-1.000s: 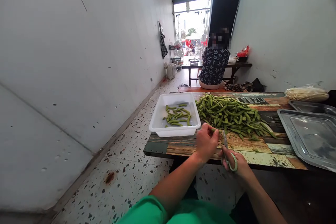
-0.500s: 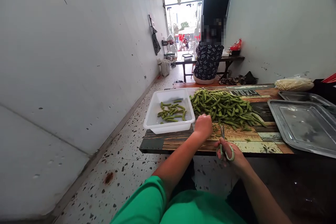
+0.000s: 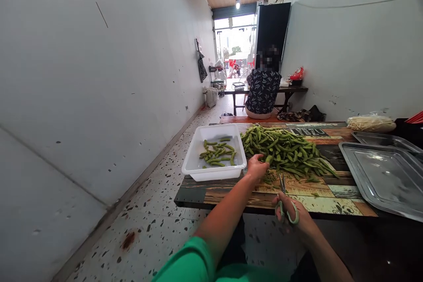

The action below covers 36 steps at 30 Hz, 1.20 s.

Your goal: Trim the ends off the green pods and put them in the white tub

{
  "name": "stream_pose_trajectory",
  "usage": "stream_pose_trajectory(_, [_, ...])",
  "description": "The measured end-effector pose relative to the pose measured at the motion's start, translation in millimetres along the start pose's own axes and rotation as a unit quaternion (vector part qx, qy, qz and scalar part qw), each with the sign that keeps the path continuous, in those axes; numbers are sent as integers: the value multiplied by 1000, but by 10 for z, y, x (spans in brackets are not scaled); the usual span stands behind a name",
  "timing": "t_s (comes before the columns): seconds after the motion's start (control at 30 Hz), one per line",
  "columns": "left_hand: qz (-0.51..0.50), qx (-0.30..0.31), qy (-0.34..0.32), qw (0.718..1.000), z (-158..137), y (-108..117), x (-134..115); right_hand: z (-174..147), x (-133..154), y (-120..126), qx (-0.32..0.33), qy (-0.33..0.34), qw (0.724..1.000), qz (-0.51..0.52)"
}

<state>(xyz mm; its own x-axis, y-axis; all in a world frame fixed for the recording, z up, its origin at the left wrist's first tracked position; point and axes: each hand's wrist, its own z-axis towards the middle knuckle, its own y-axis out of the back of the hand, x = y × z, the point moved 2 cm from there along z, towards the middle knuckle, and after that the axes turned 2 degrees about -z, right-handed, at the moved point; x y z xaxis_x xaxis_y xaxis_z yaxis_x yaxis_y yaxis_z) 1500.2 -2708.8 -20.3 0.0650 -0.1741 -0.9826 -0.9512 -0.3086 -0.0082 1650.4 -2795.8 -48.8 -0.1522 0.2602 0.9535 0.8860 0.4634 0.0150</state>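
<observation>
A heap of green bean pods [image 3: 284, 150] lies on the patterned wooden table [image 3: 330, 202]. My left hand [image 3: 257, 167] reaches into the near left edge of the heap, its fingers closing on a pod. My right hand [image 3: 295, 216] stays at the table's front edge and grips green-handled scissors [image 3: 284, 200], blades pointing toward the heap. A white plastic tub [image 3: 214, 153] with several pods in it stands left of the heap, beside my left hand.
Metal trays [image 3: 383, 176] lie at the table's right. A bag of pale stalks [image 3: 370, 122] sits behind them. Another person [image 3: 262, 92] sits with their back to me at a far table. A grey wall runs along the left; speckled floor lies below.
My left hand has moved from in front of the scissors forward into the heap's edge. The scissors hand has stayed near the front edge. The view has tilted.
</observation>
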Motion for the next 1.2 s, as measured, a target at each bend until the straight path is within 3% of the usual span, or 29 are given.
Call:
stream_pose_trajectory(0.1, [-174, 88, 62, 979, -337, 24, 48, 15, 7, 15, 9, 1, 1000, -16])
stream_pose_trajectory(0.2, [-199, 123, 65, 970, -613, 127, 50, -17, 65, 8, 3, 16, 1000, -26])
stream_pose_trajectory(0.47, [-91, 147, 52, 983, -887, 333, 43, -51, 191, -35, 22, 11, 997, -71])
stream_pose_trajectory(0.77, [55, 137, -53, 988, -869, 391, 44, -33, 177, 12, 24, 9, 996, -87])
stream_pose_trajectory(1.2, [141, 158, -43, 976, -777, 327, 79, -4, 41, 40, -18, -18, 995, -95])
